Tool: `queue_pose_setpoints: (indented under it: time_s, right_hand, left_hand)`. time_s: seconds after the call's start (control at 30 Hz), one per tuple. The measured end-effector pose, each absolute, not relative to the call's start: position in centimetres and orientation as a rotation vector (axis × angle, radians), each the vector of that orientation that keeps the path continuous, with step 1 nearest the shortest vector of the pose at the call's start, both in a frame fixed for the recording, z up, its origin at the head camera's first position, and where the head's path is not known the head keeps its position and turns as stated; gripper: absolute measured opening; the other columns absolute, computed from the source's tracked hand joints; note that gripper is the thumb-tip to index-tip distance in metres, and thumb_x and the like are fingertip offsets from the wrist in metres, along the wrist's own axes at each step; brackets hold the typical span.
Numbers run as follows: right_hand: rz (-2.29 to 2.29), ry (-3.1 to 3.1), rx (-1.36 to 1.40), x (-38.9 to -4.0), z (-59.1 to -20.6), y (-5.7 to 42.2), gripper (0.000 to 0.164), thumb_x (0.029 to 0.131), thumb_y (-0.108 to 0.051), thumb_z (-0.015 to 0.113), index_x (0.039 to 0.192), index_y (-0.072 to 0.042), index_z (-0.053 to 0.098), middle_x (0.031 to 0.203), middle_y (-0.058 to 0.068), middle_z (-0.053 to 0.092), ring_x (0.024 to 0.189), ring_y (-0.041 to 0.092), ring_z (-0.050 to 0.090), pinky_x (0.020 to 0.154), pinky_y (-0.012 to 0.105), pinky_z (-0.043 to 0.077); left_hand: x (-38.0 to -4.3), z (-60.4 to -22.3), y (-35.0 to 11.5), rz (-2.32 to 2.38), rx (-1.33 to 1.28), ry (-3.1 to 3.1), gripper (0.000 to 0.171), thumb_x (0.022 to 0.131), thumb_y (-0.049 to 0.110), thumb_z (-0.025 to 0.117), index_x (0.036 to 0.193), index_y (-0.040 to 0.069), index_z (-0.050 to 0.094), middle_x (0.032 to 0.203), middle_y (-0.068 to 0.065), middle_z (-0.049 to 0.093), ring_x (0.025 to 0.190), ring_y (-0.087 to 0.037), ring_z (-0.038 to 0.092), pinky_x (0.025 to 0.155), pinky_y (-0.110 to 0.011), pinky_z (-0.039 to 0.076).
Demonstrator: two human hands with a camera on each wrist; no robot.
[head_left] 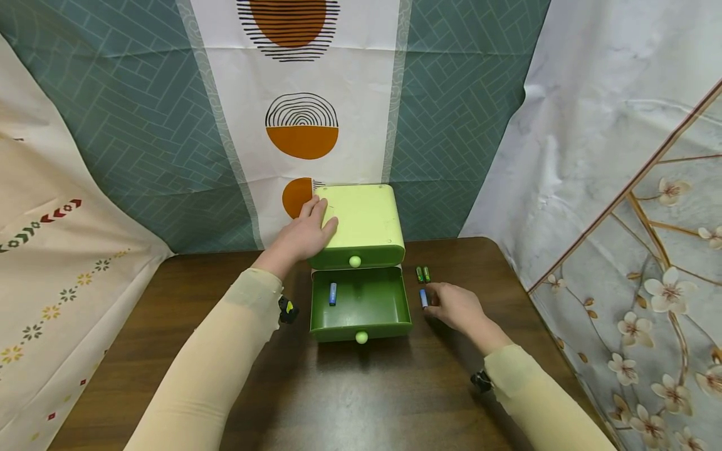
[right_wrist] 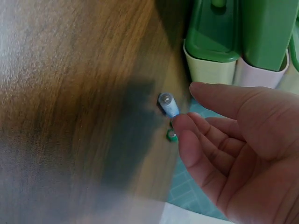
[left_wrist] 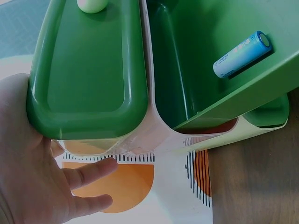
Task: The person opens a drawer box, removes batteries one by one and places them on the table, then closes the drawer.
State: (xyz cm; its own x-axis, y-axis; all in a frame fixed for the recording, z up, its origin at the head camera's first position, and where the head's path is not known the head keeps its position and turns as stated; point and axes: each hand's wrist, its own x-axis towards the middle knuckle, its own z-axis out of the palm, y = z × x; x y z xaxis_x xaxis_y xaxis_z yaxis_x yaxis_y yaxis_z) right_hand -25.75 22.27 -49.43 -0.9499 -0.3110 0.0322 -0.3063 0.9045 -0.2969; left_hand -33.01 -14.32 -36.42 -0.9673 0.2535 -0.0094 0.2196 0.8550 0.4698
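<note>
My left hand [head_left: 304,233] rests on the left side of the small light-green drawer unit [head_left: 366,213], fingers spread over its top edge. Below, a dark green drawer [head_left: 372,300] is pulled out, and one blue battery [head_left: 333,294] lies in its left part; the left wrist view shows that battery [left_wrist: 243,53] close up. To the right of the drawer my right hand [head_left: 455,307] hovers low over the table, right by a second blue battery [head_left: 423,298]. In the right wrist view, thumb and fingers stand apart, and this battery [right_wrist: 168,104] shows just beyond the fingertips.
Two green batteries [head_left: 422,274] lie side by side behind the right hand, near the unit. The unit's upper drawer [head_left: 378,256] is closed, with a round pale knob. Patterned cloth [head_left: 451,125] hangs behind the brown wooden table [head_left: 361,401] and along both sides.
</note>
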Motion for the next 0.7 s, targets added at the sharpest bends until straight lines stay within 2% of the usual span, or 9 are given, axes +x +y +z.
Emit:
queue_pose_setpoints:
  time_s: [0.2, 0.37, 0.57, 0.7]
  right_hand:
    - [-0.488, 3.103, -0.536, -25.0, -48.9, 22.1, 0.026, 0.094, -0.021, 0.090, 0.113, -0.011, 0.074, 0.086, -0.006, 0.067, 0.074, 0.012, 0.061, 0.063, 0.042, 0.052]
    - [-0.507, 3.133, -0.556, -24.3, -48.3, 22.0, 0.038, 0.094, -0.020, 0.090, 0.127, -0.008, 0.075, 0.089, -0.003, 0.071, 0.075, 0.012, 0.063, 0.065, 0.042, 0.054]
    - [-0.527, 3.158, -0.568, -23.5, -47.7, 21.8, 0.032, 0.097, -0.023, 0.088, 0.123, -0.011, 0.075, 0.088, -0.007, 0.067, 0.073, 0.010, 0.060, 0.063, 0.039, 0.051]
    - [-0.565, 3.175, -0.571, -22.9, -47.2, 21.7, 0.042, 0.099, -0.024, 0.086, 0.136, -0.009, 0.074, 0.093, -0.005, 0.070, 0.079, 0.014, 0.069, 0.066, 0.042, 0.056]
  left_hand:
    - [-33.1, -36.6, -14.4, 0.738, 0.385, 2.955, 0.080, 0.117, 0.059, 0.029, 0.180, 0.017, 0.005, 0.186, -0.007, -0.004, 0.156, -0.050, 0.039, 0.125, -0.067, 0.030]
    - [-33.0, -36.6, -14.5, 0.739, 0.385, 2.950, 0.080, 0.117, 0.059, 0.028, 0.180, 0.017, 0.003, 0.186, -0.006, -0.005, 0.157, -0.050, 0.038, 0.126, -0.066, 0.029]
    - [-33.0, -36.5, -14.5, 0.747, 0.387, 2.948, 0.080, 0.117, 0.060, 0.029, 0.180, 0.018, 0.004, 0.186, -0.006, -0.006, 0.159, -0.049, 0.036, 0.126, -0.066, 0.029]
    - [-33.1, -36.6, -14.5, 0.742, 0.390, 2.947, 0.081, 0.117, 0.061, 0.028, 0.180, 0.018, 0.002, 0.186, -0.006, -0.007, 0.159, -0.049, 0.035, 0.127, -0.066, 0.028]
